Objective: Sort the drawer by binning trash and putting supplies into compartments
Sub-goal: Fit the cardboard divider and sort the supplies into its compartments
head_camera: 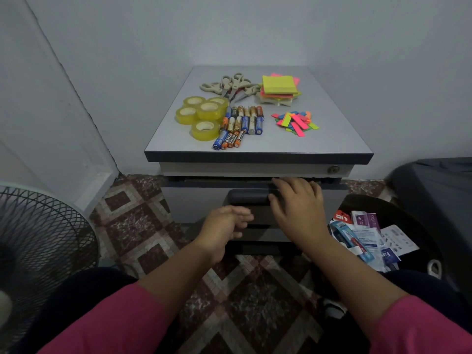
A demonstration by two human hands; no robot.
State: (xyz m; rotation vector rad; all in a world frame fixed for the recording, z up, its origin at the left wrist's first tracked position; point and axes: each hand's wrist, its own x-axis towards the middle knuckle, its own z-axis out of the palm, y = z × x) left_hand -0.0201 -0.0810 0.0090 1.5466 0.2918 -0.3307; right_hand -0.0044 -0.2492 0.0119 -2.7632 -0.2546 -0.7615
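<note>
"DIY" on a red packet (341, 217), "KREATI" on a purple packet (372, 221), both in the bin (424, 241)

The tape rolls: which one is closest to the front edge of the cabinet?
The tape roll sitting alone at the front of the group, beside the batteries. The other four cluster behind it, farther back.

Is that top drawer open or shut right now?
Nearly shut. The drawer front shows only a thin dark gap under the cabinet top, and nothing inside is visible. The right hand rests on its handle.
</note>
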